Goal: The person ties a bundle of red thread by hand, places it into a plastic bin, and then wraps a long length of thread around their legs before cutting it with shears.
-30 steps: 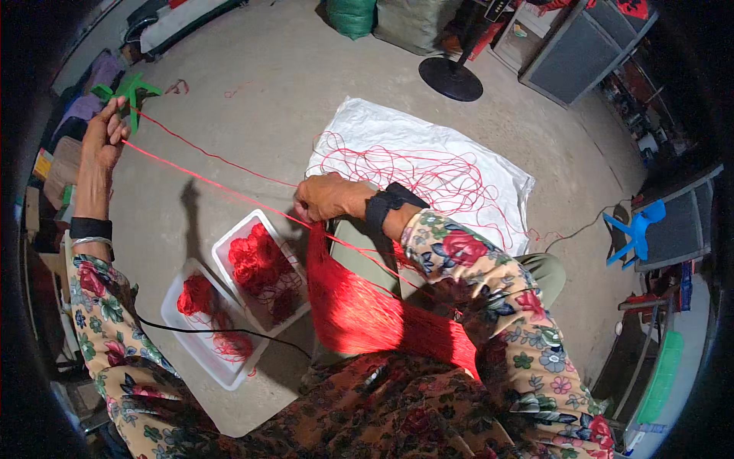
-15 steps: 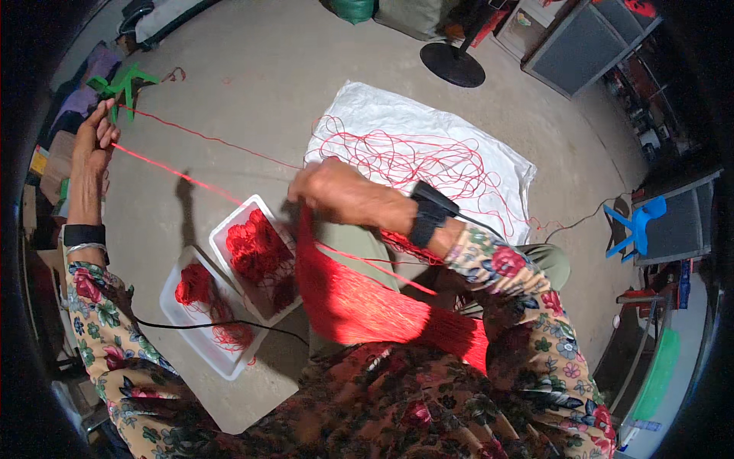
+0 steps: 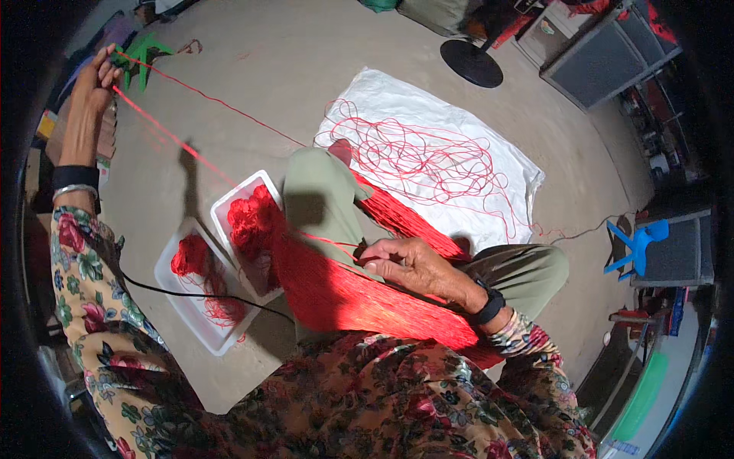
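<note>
Raised at the far left, my left hand [image 3: 99,73] is closed on a red cord [image 3: 172,138]. From it one strand slants down past the trays, and another runs back toward the knee. Over my lap, my right hand [image 3: 413,268] is closed with thumb and fingers together at a red strand coming from the left. Beneath it a thick hank of red cords [image 3: 367,298] lies across my lap. More bundled red cords [image 3: 409,222] stretch between my legs. What exactly sits in the right fingertips is partly hidden.
Two white plastic trays [image 3: 174,294] hold bundles of red cord at my left. Ahead, loose red cord lies tangled on a white sheet [image 3: 367,88]. A black cable [image 3: 176,293] hangs from my left sleeve. A blue stool [image 3: 634,246] stands right, a green one [image 3: 145,57] far left.
My right hand has moved down and to the right, from above the knee to over the hank. My left hand has risen slightly, still holding the cord.
</note>
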